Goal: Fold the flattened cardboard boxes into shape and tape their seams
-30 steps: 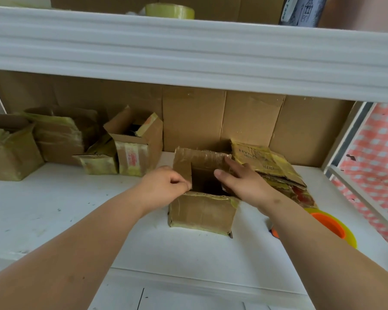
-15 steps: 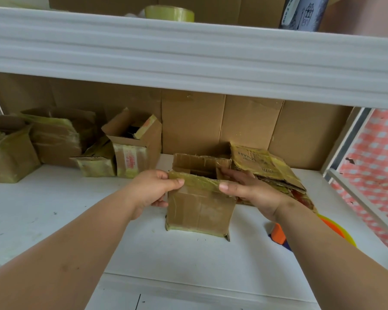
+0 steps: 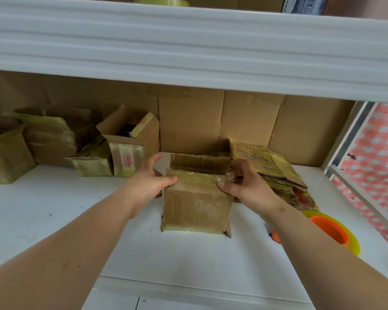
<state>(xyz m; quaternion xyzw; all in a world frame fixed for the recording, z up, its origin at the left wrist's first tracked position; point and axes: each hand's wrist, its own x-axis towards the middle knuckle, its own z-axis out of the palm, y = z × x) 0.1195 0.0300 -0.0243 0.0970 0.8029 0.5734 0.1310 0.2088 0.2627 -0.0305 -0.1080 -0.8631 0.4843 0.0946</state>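
A small brown cardboard box (image 3: 196, 204) with yellowed tape stands on the white shelf (image 3: 54, 215) in the middle. Its near flap is folded up and its far flap stands behind. My left hand (image 3: 149, 179) holds the box's upper left corner, thumb on the taped top edge, fingers round the side. My right hand (image 3: 242, 183) grips the upper right corner, thumb on the front edge. A stack of flattened boxes (image 3: 269, 166) lies just right of it. An orange and yellow tape dispenser (image 3: 332, 229) sits at the right, partly behind my right forearm.
Several folded boxes (image 3: 130, 146) stand at the back left. Cardboard sheets (image 3: 244, 117) line the back wall. A thick white upper shelf (image 3: 188, 45) hangs overhead with a tape roll (image 3: 161, 1) on it. The shelf's right frame (image 3: 345, 139) borders a red checked cloth.
Both hands moved from the side flaps at the opening to the box's upper corners. The near flap has come up, and the box now stands taller toward me.
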